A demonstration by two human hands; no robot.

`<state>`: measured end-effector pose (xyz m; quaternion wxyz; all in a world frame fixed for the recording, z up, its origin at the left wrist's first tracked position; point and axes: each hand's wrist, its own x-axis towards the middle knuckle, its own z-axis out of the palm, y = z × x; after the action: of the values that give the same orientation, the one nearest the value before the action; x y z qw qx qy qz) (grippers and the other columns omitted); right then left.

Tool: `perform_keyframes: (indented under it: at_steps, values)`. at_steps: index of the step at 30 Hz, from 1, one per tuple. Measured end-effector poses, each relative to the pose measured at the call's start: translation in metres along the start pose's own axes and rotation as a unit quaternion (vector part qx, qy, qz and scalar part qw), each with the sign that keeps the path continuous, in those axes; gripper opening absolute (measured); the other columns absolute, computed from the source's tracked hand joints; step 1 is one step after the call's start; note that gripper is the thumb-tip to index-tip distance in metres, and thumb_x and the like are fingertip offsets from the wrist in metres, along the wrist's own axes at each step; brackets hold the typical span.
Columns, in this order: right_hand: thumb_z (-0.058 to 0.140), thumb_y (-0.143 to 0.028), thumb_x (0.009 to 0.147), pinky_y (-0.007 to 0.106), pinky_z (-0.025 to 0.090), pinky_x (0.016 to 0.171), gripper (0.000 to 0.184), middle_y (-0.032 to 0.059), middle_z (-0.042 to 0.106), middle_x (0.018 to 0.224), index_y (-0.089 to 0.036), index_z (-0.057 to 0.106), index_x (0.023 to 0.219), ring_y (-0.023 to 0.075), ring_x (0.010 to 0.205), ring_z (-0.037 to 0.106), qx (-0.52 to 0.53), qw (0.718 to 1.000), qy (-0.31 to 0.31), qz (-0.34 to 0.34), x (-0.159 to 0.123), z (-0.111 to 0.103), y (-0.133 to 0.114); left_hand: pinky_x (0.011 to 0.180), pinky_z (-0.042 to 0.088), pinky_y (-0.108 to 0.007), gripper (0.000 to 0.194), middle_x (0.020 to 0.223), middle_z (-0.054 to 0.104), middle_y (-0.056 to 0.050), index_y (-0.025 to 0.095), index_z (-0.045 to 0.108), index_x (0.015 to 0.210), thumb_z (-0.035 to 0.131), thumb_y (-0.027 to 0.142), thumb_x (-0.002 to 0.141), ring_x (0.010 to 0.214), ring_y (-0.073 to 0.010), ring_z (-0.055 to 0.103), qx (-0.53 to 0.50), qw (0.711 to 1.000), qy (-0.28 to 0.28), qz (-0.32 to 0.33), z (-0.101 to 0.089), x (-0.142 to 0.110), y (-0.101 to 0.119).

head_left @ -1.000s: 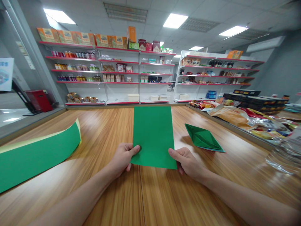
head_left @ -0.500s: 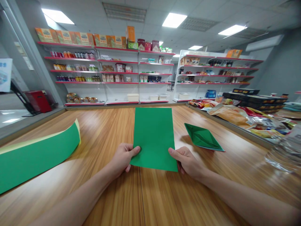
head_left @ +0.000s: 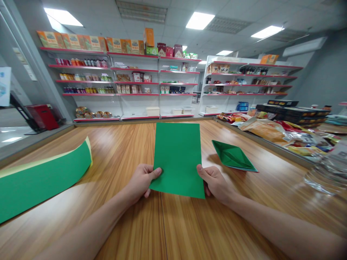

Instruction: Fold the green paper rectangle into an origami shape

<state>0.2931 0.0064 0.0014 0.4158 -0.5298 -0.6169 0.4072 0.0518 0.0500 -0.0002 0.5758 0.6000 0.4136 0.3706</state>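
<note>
The green sheet (head_left: pixel 177 155) is pinched by the left hand (head_left: pixel 143 178) and the right hand (head_left: pixel 217 183), whose hold has been shifted edgeward, suggesting mere grip adjustment.

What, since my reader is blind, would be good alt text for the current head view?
A person's left hand and right hand hold a green paper sheet by its side edges over a wooden table. Folded green paper lies to the right, a curling green strip to the left; stocked shelves stand behind.
</note>
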Motion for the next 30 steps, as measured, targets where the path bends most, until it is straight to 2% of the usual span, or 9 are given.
perform_keyframes:
  at_steps: [3, 7, 13, 17, 20, 23, 26, 30]
  values:
    - [0.038, -0.076, 0.077, 0.019, 0.02, 0.028, 0.067, -0.0024, 0.038, 0.029, -0.02, 0.039, 0.041, 0.0073, 0.027, 0.034, 0.002, 1.0, 0.024, -0.002, 0.0, 0.0, -0.002, 0.022, 0.015, -0.016, 0.049, 0.037, 0.043, 0.005, 0.014, 0.055, 0.051, 0.067, 0.059, 0.066, 0.022, -0.0039, 0.03, 0.003, 1.0, -0.001, -0.002, 0.0, 0.0, -0.001]
    - [0.041, -0.074, 0.078, 0.02, 0.02, 0.029, 0.064, -0.0032, 0.037, 0.03, -0.021, 0.039, 0.043, 0.0077, 0.028, 0.033, 0.008, 1.0, 0.022, -0.002, -0.001, 0.0, -0.005, 0.022, 0.014, -0.016, 0.05, 0.034, 0.041, 0.005, 0.015, 0.053, 0.049, 0.067, 0.06, 0.066, 0.021, -0.0042, 0.029, 0.002, 1.0, 0.0, 0.0, -0.001, 0.001, -0.004]
    - [0.054, -0.069, 0.074, 0.022, 0.032, 0.038, 0.055, -0.001, 0.05, 0.046, -0.019, 0.047, 0.052, 0.0104, 0.043, 0.042, 0.077, 0.996, 0.028, -0.02, 0.002, 0.001, -0.007, 0.022, 0.014, -0.017, 0.048, 0.034, 0.043, 0.004, 0.014, 0.056, 0.049, 0.069, 0.056, 0.067, 0.022, -0.0046, 0.03, -0.014, 1.0, -0.02, 0.005, -0.001, -0.002, -0.003]
    - [0.06, -0.067, 0.07, 0.023, 0.036, 0.043, 0.055, -0.0014, 0.046, 0.045, -0.019, 0.044, 0.048, 0.0115, 0.046, 0.043, 0.13, 0.992, 0.001, -0.006, 0.003, 0.002, -0.009, 0.025, 0.02, -0.018, 0.045, 0.036, 0.046, 0.003, 0.013, 0.059, 0.049, 0.07, 0.052, 0.069, 0.025, -0.0057, 0.034, -0.048, 0.998, -0.041, 0.009, -0.001, -0.004, -0.003]
    - [0.063, -0.067, 0.067, 0.023, 0.034, 0.042, 0.056, -0.0014, 0.045, 0.043, -0.019, 0.044, 0.045, 0.011, 0.045, 0.042, 0.146, 0.988, -0.042, 0.022, 0.002, 0.002, -0.013, 0.037, 0.037, -0.019, 0.045, 0.044, 0.054, 0.0, 0.013, 0.059, 0.049, 0.069, 0.051, 0.07, 0.038, -0.0087, 0.048, -0.088, 0.995, -0.043, 0.019, -0.002, -0.003, -0.006]
    - [0.064, -0.068, 0.066, 0.023, 0.033, 0.041, 0.055, -0.0016, 0.048, 0.045, -0.019, 0.047, 0.046, 0.0091, 0.042, 0.038, 0.141, 0.984, -0.102, 0.047, 0.001, 0.003, -0.014, 0.053, 0.048, -0.025, 0.04, 0.058, 0.064, -0.005, 0.011, 0.068, 0.064, 0.068, 0.05, 0.073, 0.054, -0.0151, 0.061, -0.121, 0.992, -0.034, 0.021, -0.003, -0.001, -0.009]
    - [0.062, -0.07, 0.066, 0.022, 0.026, 0.038, 0.06, -0.0052, 0.037, 0.041, -0.02, 0.038, 0.043, 0.0063, 0.037, 0.027, 0.119, 0.988, -0.094, 0.041, 0.002, 0.004, -0.01, 0.051, 0.048, -0.027, 0.042, 0.058, 0.065, -0.008, 0.009, 0.067, 0.062, 0.071, 0.05, 0.071, 0.052, -0.0172, 0.061, -0.124, 0.992, -0.019, 0.022, -0.004, -0.001, -0.011]
    - [0.053, -0.073, 0.07, 0.022, 0.016, 0.036, 0.062, -0.0062, 0.03, 0.04, -0.021, 0.034, 0.044, 0.0058, 0.036, 0.022, 0.068, 0.996, -0.054, 0.032, 0.004, 0.003, -0.004, 0.045, 0.041, -0.023, 0.044, 0.054, 0.064, -0.006, 0.009, 0.064, 0.055, 0.073, 0.049, 0.069, 0.045, -0.0129, 0.055, -0.12, 0.992, -0.004, 0.031, -0.003, -0.001, -0.011]
